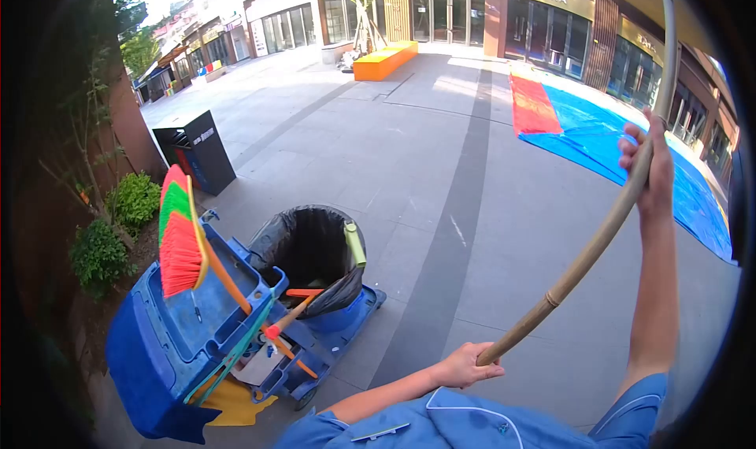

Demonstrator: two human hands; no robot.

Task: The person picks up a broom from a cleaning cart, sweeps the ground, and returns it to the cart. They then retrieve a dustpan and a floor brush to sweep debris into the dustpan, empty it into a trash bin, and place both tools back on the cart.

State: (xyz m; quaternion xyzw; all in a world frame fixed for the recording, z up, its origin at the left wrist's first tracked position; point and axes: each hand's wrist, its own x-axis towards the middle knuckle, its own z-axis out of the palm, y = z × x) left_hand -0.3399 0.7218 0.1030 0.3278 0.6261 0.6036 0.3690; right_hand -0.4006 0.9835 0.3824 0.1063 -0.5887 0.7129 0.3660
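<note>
A long bamboo pole (592, 264) slants across my right side, from low in front of me to the top edge, where its far end runs out of view. My left hand (466, 365) is closed around its lower end, close to my body. Higher up, my right hand (652, 165) grips the same pole with the arm raised. To my left stands a blue cleaning cart (181, 323). A broom (183, 240) with red and green bristles rests head-up on it. A black bag lines the round bin (264, 248) on the cart.
A dark litter bin (206, 153) and shrubs (102, 252) stand at the left. Blue sheeting (598, 126) with a red section (535, 106) lies on the paving at the right. An orange bench (386, 61) sits ahead, before shopfronts (449, 16).
</note>
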